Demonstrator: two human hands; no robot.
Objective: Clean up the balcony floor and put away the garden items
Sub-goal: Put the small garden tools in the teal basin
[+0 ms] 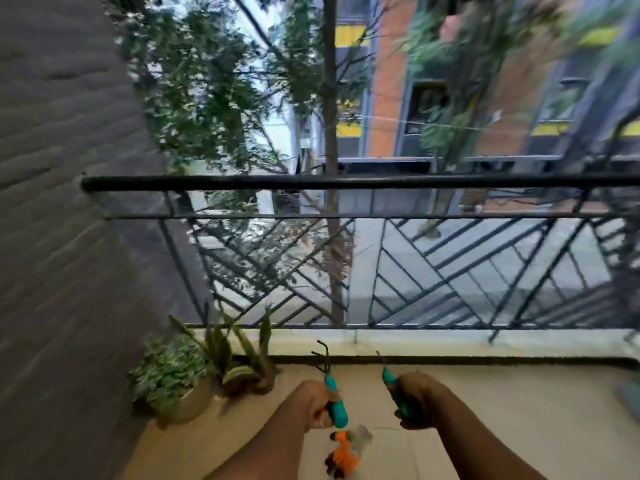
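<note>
My left hand (317, 405) grips a teal-handled hand rake (334, 398), its dark prongs pointing up toward the railing. My right hand (417, 398) grips a second teal-handled garden tool (393, 386); its thin metal end points up and its head is too blurred to name. An orange and grey garden glove (343, 455) hangs or lies just below my left hand; I cannot tell whether it is held. Both hands are raised over the beige balcony floor (502, 427).
A leafy plant in a pale pot (173, 382) and a spiky plant in a brown pot (242, 372) stand in the left corner by the grey wall (62, 237). A black metal railing (346, 183) runs across ahead, with trees, street and buildings beyond. The view is motion-blurred.
</note>
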